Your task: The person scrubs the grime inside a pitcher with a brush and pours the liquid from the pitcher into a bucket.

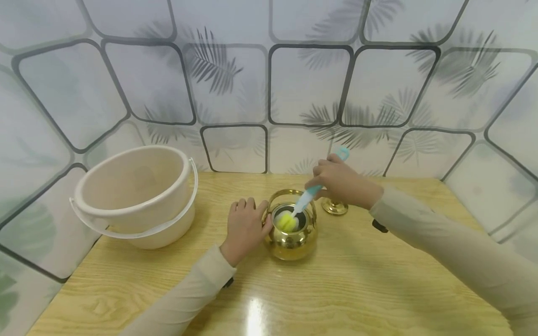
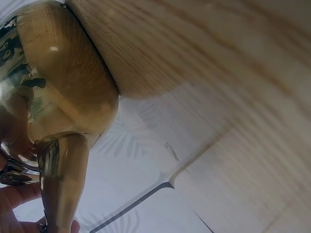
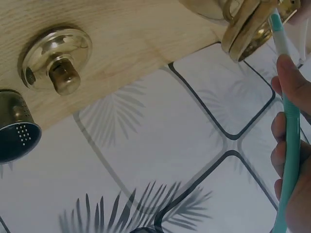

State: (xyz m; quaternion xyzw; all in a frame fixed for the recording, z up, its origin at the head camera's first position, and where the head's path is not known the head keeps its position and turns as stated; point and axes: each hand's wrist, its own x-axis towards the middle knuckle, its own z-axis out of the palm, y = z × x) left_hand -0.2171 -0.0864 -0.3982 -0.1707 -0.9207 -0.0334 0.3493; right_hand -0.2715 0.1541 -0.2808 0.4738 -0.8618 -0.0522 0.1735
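Observation:
A shiny gold teapot [image 1: 293, 247] stands on the wooden table with its hoop handle raised and its mouth uncovered. My left hand [image 1: 248, 227] holds it from the left side; in the left wrist view, fingers lie around its spout [image 2: 64, 179]. My right hand [image 1: 342, 181] grips the teal and white handle of a cleaning brush [image 1: 305, 198]. The brush slants down, and its yellow and white sponge head [image 1: 287, 222] sits in the teapot's mouth. Behind the right hand lies a gold lid [image 3: 56, 60] with its knob up, partly hidden in the head view.
A large cream bucket [image 1: 134, 205] with a white bail handle stands at the left on the table [image 1: 336, 294]. Near the lid is a metal strainer cup [image 3: 18, 124], hidden in the head view. A patterned wall covering [image 1: 311, 84] closes off the back and sides.

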